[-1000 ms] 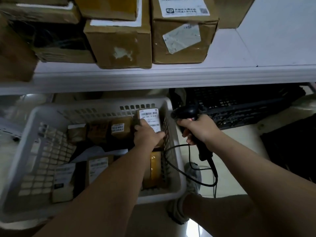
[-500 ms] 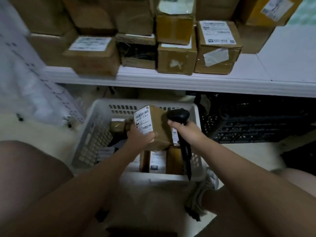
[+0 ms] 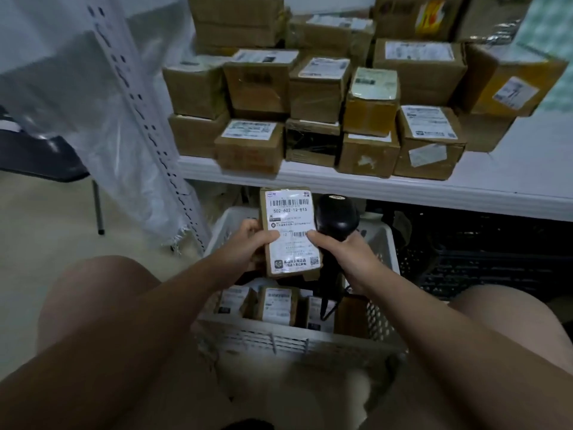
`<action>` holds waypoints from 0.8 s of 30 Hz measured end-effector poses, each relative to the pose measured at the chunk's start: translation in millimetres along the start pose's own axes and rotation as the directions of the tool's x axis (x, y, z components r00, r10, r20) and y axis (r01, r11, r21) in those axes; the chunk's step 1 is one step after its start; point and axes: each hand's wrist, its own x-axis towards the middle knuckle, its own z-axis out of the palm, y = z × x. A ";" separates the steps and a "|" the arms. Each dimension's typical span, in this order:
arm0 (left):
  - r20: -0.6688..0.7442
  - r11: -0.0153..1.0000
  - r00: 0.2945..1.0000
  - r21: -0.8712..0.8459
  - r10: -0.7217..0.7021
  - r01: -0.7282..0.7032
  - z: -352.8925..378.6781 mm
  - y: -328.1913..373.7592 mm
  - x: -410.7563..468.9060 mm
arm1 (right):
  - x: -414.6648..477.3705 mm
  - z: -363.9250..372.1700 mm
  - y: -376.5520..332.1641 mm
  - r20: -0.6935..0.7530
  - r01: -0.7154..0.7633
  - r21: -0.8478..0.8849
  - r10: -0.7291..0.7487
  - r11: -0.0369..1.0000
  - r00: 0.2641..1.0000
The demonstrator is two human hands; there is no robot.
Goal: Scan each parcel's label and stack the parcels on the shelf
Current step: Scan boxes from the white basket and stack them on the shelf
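Note:
A small brown parcel (image 3: 290, 212) with a white barcode label faces me, held up above the white basket (image 3: 297, 336). My left hand (image 3: 248, 243) grips its left side, thumb across the label. My right hand (image 3: 341, 257) is shut on the black barcode scanner (image 3: 336, 217), whose head sits just right of the parcel; the thumb of that hand touches the label's right edge. Several more labelled parcels (image 3: 277, 302) lie in the basket below. The white shelf (image 3: 403, 189) above carries several stacked cardboard boxes (image 3: 313, 91).
A perforated white shelf upright (image 3: 148, 119) with a plastic sheet stands at left. Black crates (image 3: 483, 259) fill the space under the shelf at right. The shelf's right end (image 3: 533, 169) is bare. My knees flank the basket, and the scanner cord hangs into it.
The parcel has come up out of the basket and turned its label toward me. The scanner moved in beside it. My view tilted up, showing more of the shelf.

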 end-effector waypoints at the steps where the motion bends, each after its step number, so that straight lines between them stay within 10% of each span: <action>1: -0.033 1.000 0.999 0.007 0.003 -0.003 -1.7 -1.2 -0.8 | 1.3 0.9 -0.8 0.001 -0.013 -0.023 0.013 1.000 1.000; 24: -0.382 0.979 0.922 0.205 0.060 0.021 -31.9 -39.2 25.5 | -17.0 3.4 -8.9 0.072 0.041 -0.184 -0.028 0.982 0.997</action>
